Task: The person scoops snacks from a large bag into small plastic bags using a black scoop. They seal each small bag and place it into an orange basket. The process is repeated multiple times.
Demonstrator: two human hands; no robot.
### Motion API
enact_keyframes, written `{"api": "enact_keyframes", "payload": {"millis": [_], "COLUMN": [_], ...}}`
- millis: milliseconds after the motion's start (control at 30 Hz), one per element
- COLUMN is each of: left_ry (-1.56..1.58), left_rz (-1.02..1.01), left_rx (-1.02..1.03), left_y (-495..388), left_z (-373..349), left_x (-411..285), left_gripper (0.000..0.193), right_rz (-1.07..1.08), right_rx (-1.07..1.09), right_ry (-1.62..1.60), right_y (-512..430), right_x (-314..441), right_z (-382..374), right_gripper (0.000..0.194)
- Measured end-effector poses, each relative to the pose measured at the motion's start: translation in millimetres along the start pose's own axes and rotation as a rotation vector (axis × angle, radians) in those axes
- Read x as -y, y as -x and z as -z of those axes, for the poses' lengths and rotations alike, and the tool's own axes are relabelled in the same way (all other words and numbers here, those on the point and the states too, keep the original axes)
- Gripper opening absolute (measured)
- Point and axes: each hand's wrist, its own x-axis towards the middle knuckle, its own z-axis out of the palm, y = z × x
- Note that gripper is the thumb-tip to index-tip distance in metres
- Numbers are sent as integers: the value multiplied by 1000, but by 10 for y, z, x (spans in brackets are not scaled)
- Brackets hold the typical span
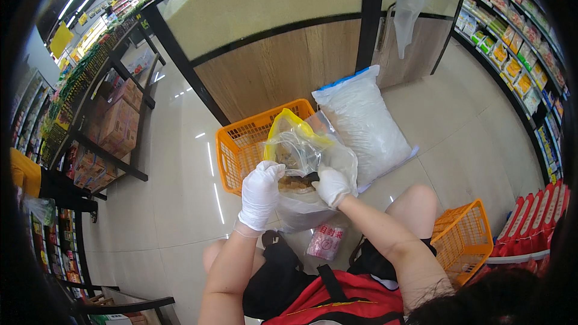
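Observation:
In white gloves, both my hands work over a large translucent plastic sack (302,214) with a yellow-edged mouth, standing on the floor between my knees. My left hand (262,192) pinches the edge of a smaller clear plastic bag (303,146) at the sack's mouth. My right hand (335,187) reaches into the sack's right side, by the small bag's lower edge. Beside its thumb is a dark piece (309,178); whether the fingers grip it or the bag is unclear. Brown pieces (294,185) show inside the sack. A pink-printed pack of bags (325,241) lies near my feet.
An orange plastic basket (228,162) stands behind the sack, against a wood-panelled bin (280,72). To its right lies a full white sack (365,122). Another orange basket (467,239) is by my right knee. Store shelves (510,49) line the right; a person (27,171) stands far left.

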Motion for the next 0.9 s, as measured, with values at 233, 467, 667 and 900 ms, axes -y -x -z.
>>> {"api": "enact_keyframes", "payload": {"millis": [233,467,667,900], "left_ry": [-340,-443,-629,-609], "left_rz": [-327,-427,-567,-660], "left_rx": [-52,44,255,408], "left_y": [-139,-402,-709,-746], "left_z": [421,930,1052,322], "left_x": [-201,-256,-235,-96], "left_gripper": [21,17,10,5], "right_rz": [81,128,183,253], "right_rx": [-21,29,-43,-14], "right_ry": [51,6,-103,-180], "right_y": [278,541,685,788], "right_x": [-135,-309,-516,-301], "right_z": [657,1598,1910,2376], "right_gripper": [38,41,50,52]}}
